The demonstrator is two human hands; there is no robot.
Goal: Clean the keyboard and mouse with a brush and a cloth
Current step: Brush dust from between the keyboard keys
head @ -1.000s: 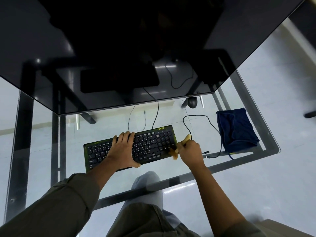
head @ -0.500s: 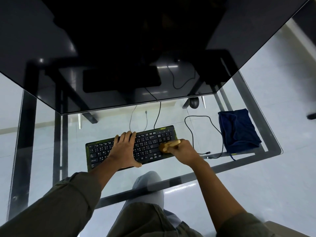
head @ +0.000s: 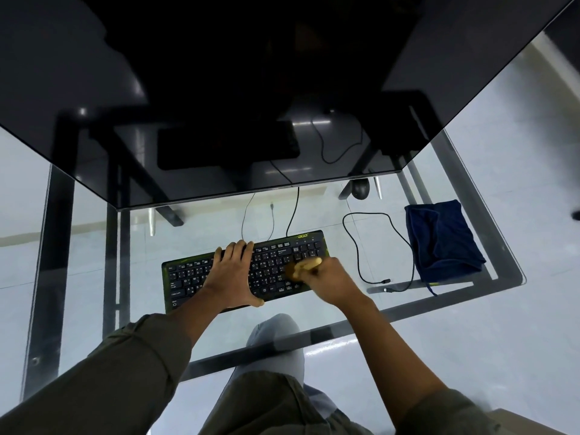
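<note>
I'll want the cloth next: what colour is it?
The cloth is dark blue; head view.

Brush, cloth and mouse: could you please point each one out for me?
Brush (head: 310,264), head view, on its wooden handle.
Cloth (head: 442,243), head view, middle of the fabric.
Mouse (head: 360,189), head view, on its top.

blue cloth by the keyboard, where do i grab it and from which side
Probably pinch the blue cloth at its raised middle folds, straight from above. It lies bunched flat on the glass table, and a black cable hugs its left edge.
</note>
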